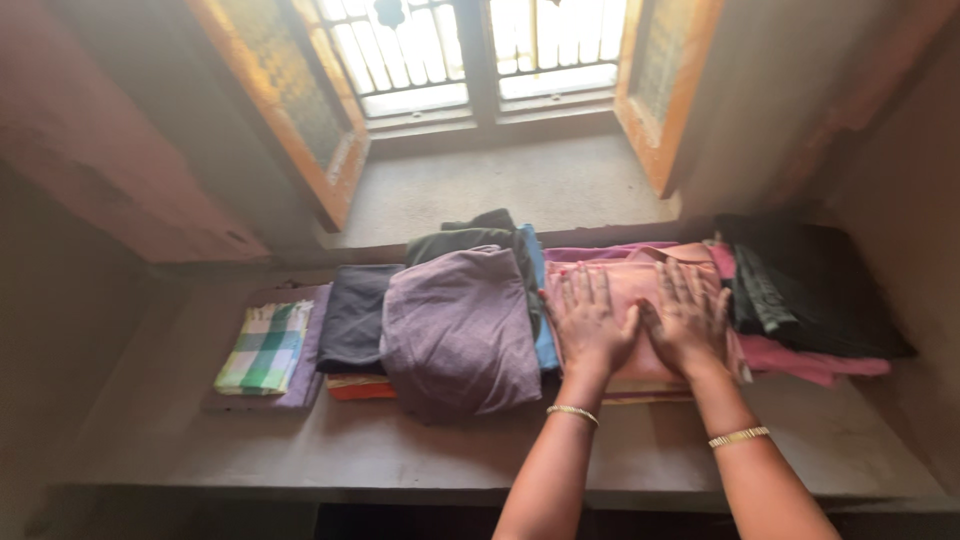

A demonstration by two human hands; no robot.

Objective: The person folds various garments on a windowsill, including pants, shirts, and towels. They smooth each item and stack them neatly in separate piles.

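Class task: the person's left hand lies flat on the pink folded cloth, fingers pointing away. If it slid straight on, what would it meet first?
Probably the purple folded cloth at the pile's far edge, just beyond the left hand; depth is uncertain.

Your left hand [590, 325] and right hand [688, 320] lie flat, side by side, on the folded cloth [640, 285]. Left of them sits a draped garment [458, 335]; right, a dark stack [810, 285].

Matt pink cloth [640, 290], rough stone ledge [400, 450]
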